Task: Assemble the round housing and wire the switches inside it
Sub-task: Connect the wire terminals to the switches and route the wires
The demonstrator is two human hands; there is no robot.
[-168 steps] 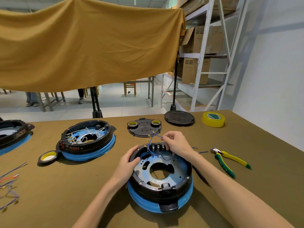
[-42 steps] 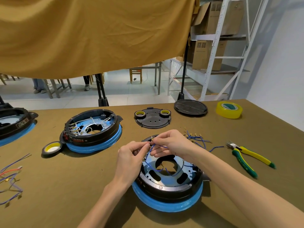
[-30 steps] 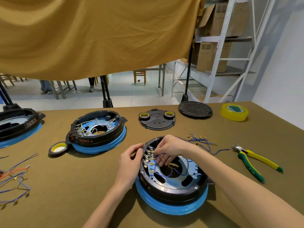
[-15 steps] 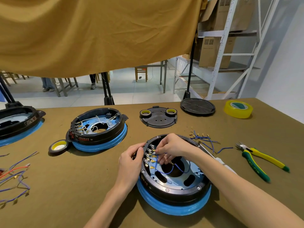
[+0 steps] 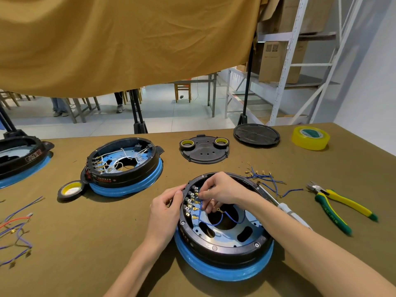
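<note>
A round black housing [image 5: 225,251] with a blue rubber rim sits on the table in front of me. A row of switches [image 5: 189,203] with brass terminals lines its left inner wall. My left hand [image 5: 166,211] grips the housing's left rim from outside. My right hand [image 5: 220,190] reaches inside and pinches the end of a blue wire [image 5: 212,221] at the switch terminals. The wire loops down over the metal base plate and its centre hole.
A second housing [image 5: 124,168] with white wiring stands at left, a third [image 5: 19,157] at far left. Black tape roll [image 5: 70,189], black cover [image 5: 204,150], round lid [image 5: 256,133], yellow tape [image 5: 310,138], loose blue wires [image 5: 265,179], white-handled tool [image 5: 285,207], pliers [image 5: 338,209], wire bundle [image 5: 15,230].
The housing was turned so the switch row faces left. My right hand moved from above the rim down to the terminals with the blue wire; my left hand holds the rim.
</note>
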